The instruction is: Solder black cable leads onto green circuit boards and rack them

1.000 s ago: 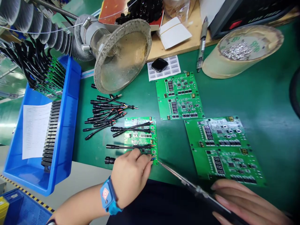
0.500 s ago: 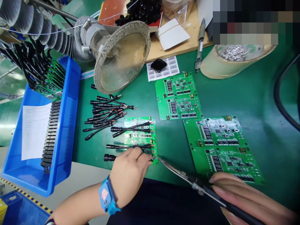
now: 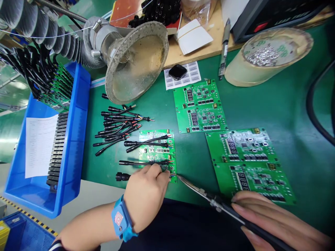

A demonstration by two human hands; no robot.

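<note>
Across the green table [image 3: 191, 157], a steady hold matters most

The right hand [image 3: 272, 212] has its fingers wrapped around the handle of a soldering iron [image 3: 221, 205]. The left hand [image 3: 146, 190] has its fingers drawn together on a black cable [image 3: 121, 176], hiding much of it, over a circuit board [image 3: 157, 156] lying flat. Small wire ends [image 3: 173, 175] sit beside the iron's tip [image 3: 180, 177]; whether they touch, I cannot tell. Best, probably, to brace the left hand, approach low, and heat each joint briefly.
</note>
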